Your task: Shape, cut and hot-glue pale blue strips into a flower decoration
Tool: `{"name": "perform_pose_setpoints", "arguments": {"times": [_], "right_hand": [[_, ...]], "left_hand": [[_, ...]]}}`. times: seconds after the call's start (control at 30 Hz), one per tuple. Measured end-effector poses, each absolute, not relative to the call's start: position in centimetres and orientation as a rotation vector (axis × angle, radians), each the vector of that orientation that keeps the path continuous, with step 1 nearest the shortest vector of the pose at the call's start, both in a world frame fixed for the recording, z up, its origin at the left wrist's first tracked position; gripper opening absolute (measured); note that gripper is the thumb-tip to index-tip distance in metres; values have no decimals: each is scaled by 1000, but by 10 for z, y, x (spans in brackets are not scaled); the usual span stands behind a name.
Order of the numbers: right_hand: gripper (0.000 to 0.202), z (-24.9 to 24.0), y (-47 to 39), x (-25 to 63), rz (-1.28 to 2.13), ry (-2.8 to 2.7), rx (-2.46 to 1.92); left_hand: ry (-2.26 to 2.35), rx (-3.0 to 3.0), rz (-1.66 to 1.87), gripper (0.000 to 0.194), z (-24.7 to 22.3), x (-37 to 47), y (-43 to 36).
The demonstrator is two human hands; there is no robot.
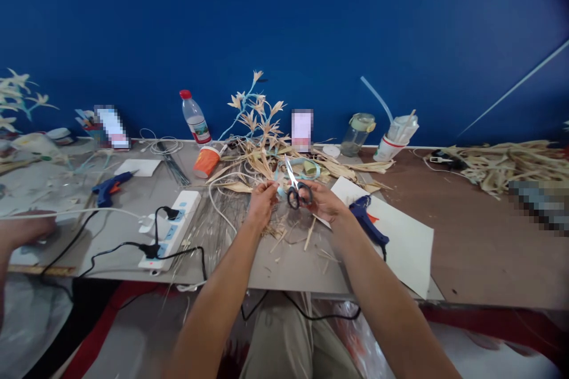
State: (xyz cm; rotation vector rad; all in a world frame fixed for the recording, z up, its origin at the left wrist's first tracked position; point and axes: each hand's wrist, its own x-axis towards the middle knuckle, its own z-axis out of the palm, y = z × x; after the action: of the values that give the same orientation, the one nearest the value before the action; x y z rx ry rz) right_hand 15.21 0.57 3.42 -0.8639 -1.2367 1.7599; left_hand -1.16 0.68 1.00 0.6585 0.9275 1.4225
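Just beyond the left hand [262, 201], the spray of papery flowers [249, 121] looks light and brittle, best held by its wrapped stem. The left fingertips are pressed together, apparently pinching a pale-blue scrap [281, 190] on their right — likely soft, best gripped by an edge. Next come the scissors [292, 174], rigid and smooth — the right hand [324, 201] grips their dark loops, blades pointing away.

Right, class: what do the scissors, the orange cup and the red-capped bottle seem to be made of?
Scissors: metal blades, by their bright silvery shine; dark handles, probably plastic.
Orange cup: likely paper, smooth with printed colour, though plastic is possible.
Red-capped bottle: probably plastic, smooth and transparent.
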Motion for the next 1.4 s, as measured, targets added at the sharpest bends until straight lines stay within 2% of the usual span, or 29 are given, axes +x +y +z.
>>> {"name": "perform_pose_setpoints", "arguments": {"times": [0.1,0.27,0.43,0.6,0.8,1.0,1.1,1.23,1.4], "right_hand": [[48,32,3,146,1770,-1234,-855],[53,29,7,144,1598,-1069,-879],[47,24,13,140,1493,-982,-963],[50,24,15,141,1369,-1001,-1008],[43,22,17,144,1230,-1109,-1108],[45,24,16,146,1284,-934,-1101],[45,25,17,148,1306,-903,-1092],[45,24,18,152,1318,-882,-1058],[42,22,21,159,1303,-882,-971]], "left_hand": [[929,667,1432,31,13,-12,5],[959,752,1430,27,11,-11,6],[1054,887,1388,25,2,-10,9],[1123,1016,1286,22,3,-7,5],[1087,1025,1240,27,3,-6,3],[1059,862,1330,28,5,-11,5],[943,797,1261,25,10,-13,3],[729,702,1079,33,18,-15,-1],[653,654,1108,31,21,-21,-1]]}}
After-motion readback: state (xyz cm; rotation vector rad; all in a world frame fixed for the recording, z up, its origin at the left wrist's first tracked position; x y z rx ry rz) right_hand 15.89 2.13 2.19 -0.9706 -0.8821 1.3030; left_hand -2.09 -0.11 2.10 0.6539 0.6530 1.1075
